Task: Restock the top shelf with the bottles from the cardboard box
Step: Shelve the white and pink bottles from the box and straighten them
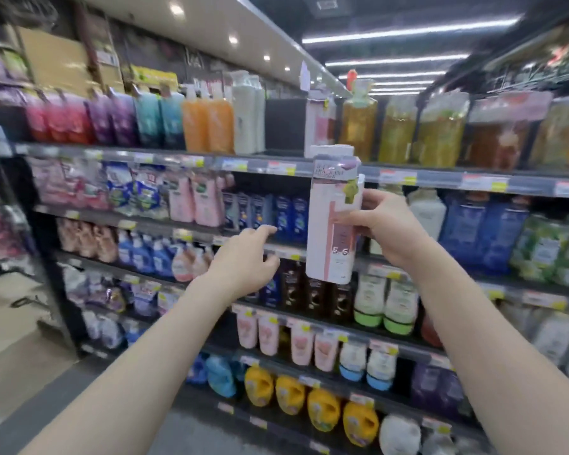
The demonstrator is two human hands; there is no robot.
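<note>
Bottle (332, 221) gripped in right hand (386, 224); left hand (247, 257) loosely curled, empty. Best lifted upright over the shelf (178, 158) front edge, beside its twin (319, 124).

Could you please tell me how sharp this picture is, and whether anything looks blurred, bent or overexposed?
Head view: motion blur smears the frame, worst toward the edges, so the price tags are unreadable; the pink bottle in the right hand is sharpest, its print only partly legible; the wide lens bows the top shelf and stretches the forearms; the ceiling lights streak into bright bars.
</note>
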